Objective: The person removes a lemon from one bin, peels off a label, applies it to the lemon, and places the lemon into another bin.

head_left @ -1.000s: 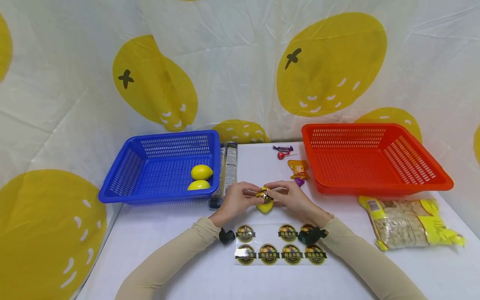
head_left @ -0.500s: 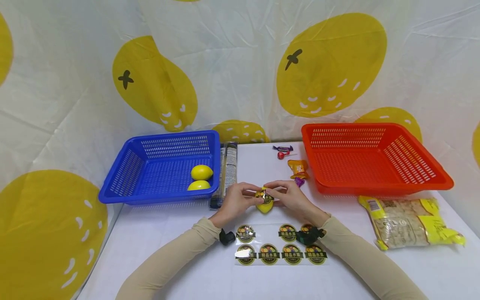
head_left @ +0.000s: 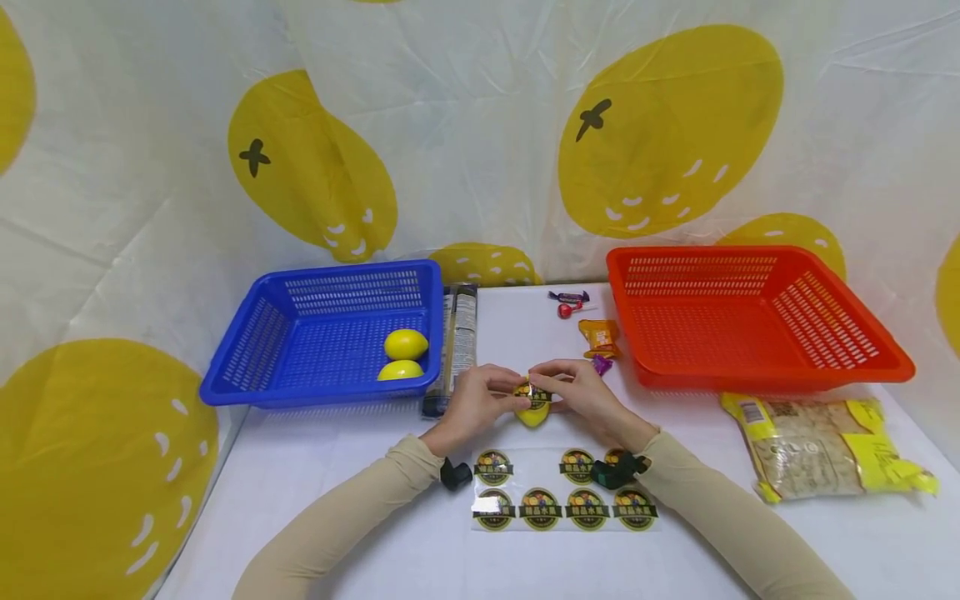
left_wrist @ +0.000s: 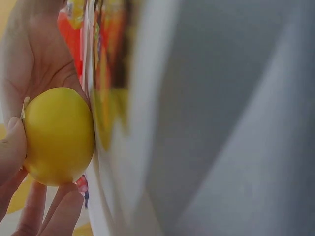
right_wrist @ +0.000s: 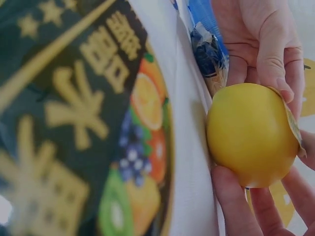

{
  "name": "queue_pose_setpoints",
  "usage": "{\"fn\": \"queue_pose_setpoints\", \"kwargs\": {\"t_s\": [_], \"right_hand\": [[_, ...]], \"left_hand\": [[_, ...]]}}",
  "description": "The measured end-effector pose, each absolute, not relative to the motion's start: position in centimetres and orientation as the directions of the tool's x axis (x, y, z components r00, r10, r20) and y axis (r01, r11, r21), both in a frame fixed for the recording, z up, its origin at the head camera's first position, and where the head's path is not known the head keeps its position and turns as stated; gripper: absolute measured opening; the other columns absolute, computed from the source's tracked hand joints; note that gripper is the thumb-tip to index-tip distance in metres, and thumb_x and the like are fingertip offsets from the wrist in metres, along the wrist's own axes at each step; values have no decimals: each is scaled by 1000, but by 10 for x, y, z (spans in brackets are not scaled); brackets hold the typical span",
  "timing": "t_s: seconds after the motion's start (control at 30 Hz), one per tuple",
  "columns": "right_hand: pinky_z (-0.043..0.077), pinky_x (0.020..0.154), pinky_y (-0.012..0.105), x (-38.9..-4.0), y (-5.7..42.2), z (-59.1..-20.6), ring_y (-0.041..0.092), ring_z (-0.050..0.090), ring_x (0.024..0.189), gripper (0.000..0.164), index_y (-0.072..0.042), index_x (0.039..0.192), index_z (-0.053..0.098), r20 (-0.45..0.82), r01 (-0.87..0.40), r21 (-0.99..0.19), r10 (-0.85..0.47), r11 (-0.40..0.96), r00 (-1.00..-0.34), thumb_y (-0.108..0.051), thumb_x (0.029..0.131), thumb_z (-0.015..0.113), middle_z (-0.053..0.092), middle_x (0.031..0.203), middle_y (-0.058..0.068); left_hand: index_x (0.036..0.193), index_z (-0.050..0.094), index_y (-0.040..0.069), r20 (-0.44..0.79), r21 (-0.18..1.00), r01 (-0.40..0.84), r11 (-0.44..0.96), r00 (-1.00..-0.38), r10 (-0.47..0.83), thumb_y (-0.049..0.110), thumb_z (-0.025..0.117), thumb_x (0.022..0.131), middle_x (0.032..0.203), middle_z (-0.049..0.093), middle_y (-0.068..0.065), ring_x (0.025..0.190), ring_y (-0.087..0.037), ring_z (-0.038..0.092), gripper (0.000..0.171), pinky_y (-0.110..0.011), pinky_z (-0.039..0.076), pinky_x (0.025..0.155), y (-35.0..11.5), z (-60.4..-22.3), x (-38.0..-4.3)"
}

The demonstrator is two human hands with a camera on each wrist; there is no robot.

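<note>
A yellow lemon (head_left: 532,417) is held just above the white table between both hands. A round dark fruit sticker (head_left: 534,395) lies on its upper side; its edge (right_wrist: 294,125) stands slightly off the skin in the right wrist view. My left hand (head_left: 480,403) grips the lemon from the left, thumb on the sticker side and fingers beneath. From the right, my right hand (head_left: 583,395) holds it the same way, its thumb at the sticker. In front of the hands lies a clear sticker sheet (head_left: 525,483) with several matching round stickers, partly hidden by the right wrist strap.
A blue basket (head_left: 247,333) with two lemons (head_left: 406,344) stands left, a red basket (head_left: 757,367) right. Between them lie a long dark packet (head_left: 463,333), wrapped candies (head_left: 598,337) and a lollipop (head_left: 566,311). A yellow-and-clear bag (head_left: 810,446) sits before the red basket.
Both hands keep their grip on the lemon with barely any movement. The whole head view has shifted slightly.
</note>
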State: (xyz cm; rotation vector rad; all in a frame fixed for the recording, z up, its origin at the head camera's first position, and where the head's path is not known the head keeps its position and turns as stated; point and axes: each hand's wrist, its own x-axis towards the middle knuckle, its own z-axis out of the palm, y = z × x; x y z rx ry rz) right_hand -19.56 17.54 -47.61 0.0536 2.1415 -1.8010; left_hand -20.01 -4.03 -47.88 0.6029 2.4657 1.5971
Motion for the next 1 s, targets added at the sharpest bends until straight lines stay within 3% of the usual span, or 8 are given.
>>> {"fn": "queue_pose_setpoints", "kwargs": {"t_s": [0.3,0.6,1.0], "right_hand": [[63,81,35,-196,174,-476,17,67,97,39,-3,128,69,-235,193,-954,-168,230,-957,-28,98,70,65,133,18],[60,94,37,-193,184,-481,19,70,111,45,-6,140,62,-244,198,-963,-290,182,-925,-23,99,69,62,141,20],[58,98,35,-193,193,-481,26,65,125,48,-16,142,61,-226,126,-950,-354,285,-908,-22,96,72,58,144,13]], "left_hand": [[112,80,13,129,890,287,354,-904,408,22,87,82,114,76,-5,101,-20,76,32,-21,60,84,-41,-477,-202],[113,79,10,119,897,275,346,-904,410,19,87,82,115,75,-7,101,-20,76,33,-22,60,85,-43,-479,-202],[114,78,9,108,902,268,338,-899,424,16,86,83,116,75,-7,102,-21,76,33,-20,60,85,-43,-480,-204]]}}
